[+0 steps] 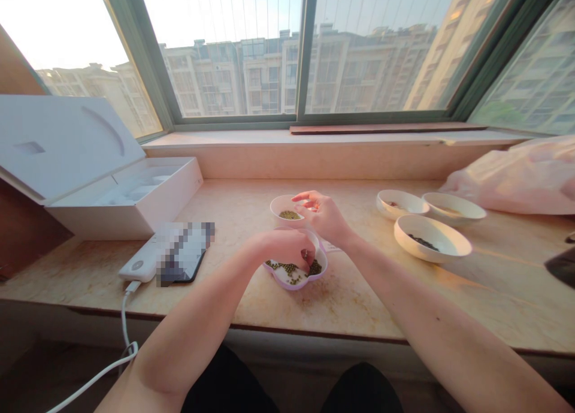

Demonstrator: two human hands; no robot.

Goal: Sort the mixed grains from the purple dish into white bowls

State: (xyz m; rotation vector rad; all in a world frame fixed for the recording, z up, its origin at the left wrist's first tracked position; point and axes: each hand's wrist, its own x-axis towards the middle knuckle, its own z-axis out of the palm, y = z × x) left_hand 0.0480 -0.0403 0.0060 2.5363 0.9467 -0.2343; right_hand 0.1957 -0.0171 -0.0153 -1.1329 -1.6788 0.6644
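My left hand point(290, 247) reaches into a white, lilac-edged lobed dish point(291, 286) that holds green mung beans point(287, 271) and darker beans point(315, 268). Its fingers are bent down and closed among the beans; whatever is between the fingertips is too small to make out. Just behind the dish stands a round white bowl point(277, 204) with mung beans point(290, 215) at its bottom. Over this bowl's right rim is my right hand point(321, 214), thumb and index finger apart, nothing visible between them. The hand hides part of the rim.
To the right stand white bowls point(433, 245), one with dark beans, and a pale plastic bag point(516, 179). On the left are an open white box point(153, 200), a phone point(188, 260) and a white power bank point(140, 263) with a cable point(124, 317). A window backs the counter point(350, 305).
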